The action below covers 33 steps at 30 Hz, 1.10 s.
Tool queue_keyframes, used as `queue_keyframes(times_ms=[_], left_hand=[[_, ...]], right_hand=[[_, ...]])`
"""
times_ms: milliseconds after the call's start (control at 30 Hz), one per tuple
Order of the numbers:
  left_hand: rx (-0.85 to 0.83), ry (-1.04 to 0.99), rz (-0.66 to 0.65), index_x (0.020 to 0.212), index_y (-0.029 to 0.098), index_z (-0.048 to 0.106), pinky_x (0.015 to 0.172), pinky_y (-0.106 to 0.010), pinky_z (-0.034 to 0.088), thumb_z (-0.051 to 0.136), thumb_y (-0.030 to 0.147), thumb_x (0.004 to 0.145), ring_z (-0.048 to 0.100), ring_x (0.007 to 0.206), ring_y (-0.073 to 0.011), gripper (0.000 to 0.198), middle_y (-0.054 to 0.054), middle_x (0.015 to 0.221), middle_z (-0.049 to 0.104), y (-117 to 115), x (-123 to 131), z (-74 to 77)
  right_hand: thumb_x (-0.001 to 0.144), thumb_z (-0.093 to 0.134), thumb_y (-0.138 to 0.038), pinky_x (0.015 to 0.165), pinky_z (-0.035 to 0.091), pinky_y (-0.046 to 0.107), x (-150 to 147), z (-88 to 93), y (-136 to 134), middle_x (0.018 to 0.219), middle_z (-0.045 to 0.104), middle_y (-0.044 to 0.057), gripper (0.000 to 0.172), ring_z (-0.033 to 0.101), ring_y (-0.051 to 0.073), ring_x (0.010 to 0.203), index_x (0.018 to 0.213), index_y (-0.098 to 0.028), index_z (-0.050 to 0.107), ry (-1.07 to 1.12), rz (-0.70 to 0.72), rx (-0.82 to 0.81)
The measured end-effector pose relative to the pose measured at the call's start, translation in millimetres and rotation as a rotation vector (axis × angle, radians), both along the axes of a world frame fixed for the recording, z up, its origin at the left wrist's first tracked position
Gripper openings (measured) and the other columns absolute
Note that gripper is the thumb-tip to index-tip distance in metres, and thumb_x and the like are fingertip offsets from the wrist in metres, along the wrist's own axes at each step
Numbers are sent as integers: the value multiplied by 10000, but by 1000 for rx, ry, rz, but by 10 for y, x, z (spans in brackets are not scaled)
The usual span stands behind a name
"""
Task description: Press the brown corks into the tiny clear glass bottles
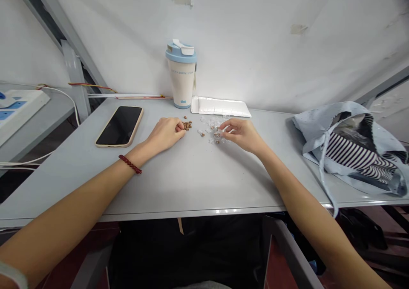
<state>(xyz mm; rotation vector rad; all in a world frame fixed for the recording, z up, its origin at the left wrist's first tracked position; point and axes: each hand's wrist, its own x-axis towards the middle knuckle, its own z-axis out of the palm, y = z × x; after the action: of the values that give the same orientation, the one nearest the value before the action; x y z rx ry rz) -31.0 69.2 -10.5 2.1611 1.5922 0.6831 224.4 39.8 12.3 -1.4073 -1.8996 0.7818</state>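
The work on the small pieces looks partway along, judging by how they lie. On the table [191,182], a little heap of loose brown pieces [188,126] sits right at the fingers of the left hand [166,130], with a single brown piece [185,117] just apart on its far side. Nearer the right hand [242,135] is a scatter of clear plastic pieces [211,121], and several brown bits show among them; one of these, a brown bit [202,134], lies toward the heap's side of the scatter. Whether those bits sit inside the clear pieces or only against them is too small to tell, so the two kinds seem only partly separate: one brown group by itself, the other mixed with the clear plastic.

The left fingers are curled in, thumb close to the forefinger, at the edge of the heap; I cannot tell whether a piece is pinched there. The right fingers are loosely bent over the scatter, with a small gap at the thumb; whether they have hold of anything is unclear.

Behind the pieces lie a white packet [223,107] and an upright cup [182,78]. The phone [119,126] rests beyond the left hand, the cloth bag [319,114] well apart on the right.
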Motion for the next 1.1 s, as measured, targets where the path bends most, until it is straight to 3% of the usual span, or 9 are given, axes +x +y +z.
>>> queue_keyframes(times_ms=[233,433,600,900,1100], left_hand=[[-157,-580,-212,821,161,683,652,-311,541,664,312,766,635,615,-148,162,-29,725,691,-291,266,129],[-64,-691,-200,858,178,719,604,-275,546,699,331,785,649,733,-156,171,-47,880,735,-361,380,54],[-5,-736,-176,844,174,730,579,-263,530,715,300,784,647,756,-162,141,-51,867,731,-368,390,18],[414,-439,-283,846,204,727,687,-298,537,584,276,894,650,779,-165,167,-43,862,737,-412,370,18],[655,-113,-405,995,189,675,822,-375,522,527,240,915,637,893,-217,176,-93,971,707,-380,315,-28]], right_hand=[[759,719,-303,692,485,325,-172,-63,-99,730,680,22,230,643,166,708,944,-173,675,202,67,-154],[767,723,-301,767,498,349,-201,-65,-139,694,673,-6,194,635,148,694,915,-184,677,369,175,-211],[769,741,-303,793,504,352,-236,-39,-176,709,692,-4,189,647,141,684,908,-184,695,401,195,-238],[759,742,-276,741,495,324,-259,-100,-153,685,663,-13,136,609,128,669,856,-185,712,521,202,-236],[737,754,-269,665,478,303,-267,-87,-157,652,647,-13,109,574,115,612,807,-186,741,591,179,-279]])
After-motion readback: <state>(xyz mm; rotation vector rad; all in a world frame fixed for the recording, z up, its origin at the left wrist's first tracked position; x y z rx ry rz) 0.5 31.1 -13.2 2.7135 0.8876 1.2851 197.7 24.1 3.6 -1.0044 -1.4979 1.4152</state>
